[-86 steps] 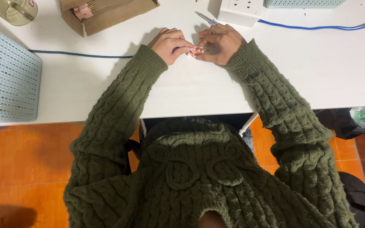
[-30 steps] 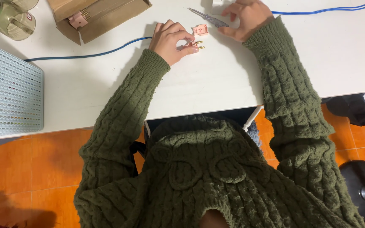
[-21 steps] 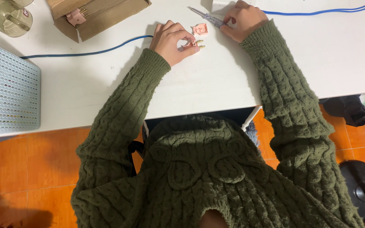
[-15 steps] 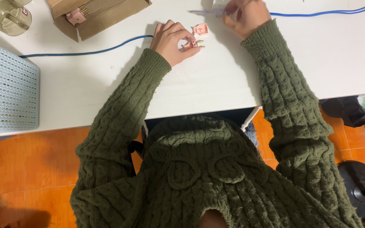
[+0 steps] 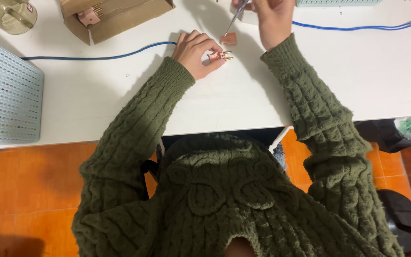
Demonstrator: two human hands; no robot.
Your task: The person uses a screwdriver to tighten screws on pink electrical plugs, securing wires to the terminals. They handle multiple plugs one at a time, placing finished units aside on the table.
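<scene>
Pink two-pin plug (image 5: 220, 56) is pinched in left hand (image 5: 197, 53); thin tool (image 5: 234, 19) is gripped by right hand (image 5: 271, 20); loose pink cover (image 5: 229, 39) lies between them. Assembly step judged; tool tip likely needs aligning.

A white bench (image 5: 96, 100) carries an open brown cardboard box (image 5: 115, 16), a thin blue cable (image 5: 96, 57), a pale perforated plastic basket (image 5: 5, 100) at the left edge and a clear greenish jar (image 5: 8, 14). Below lies an orange tiled floor (image 5: 29, 190).

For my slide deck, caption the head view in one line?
Left hand pins pink plug; right hand lifts slim tool.
</scene>
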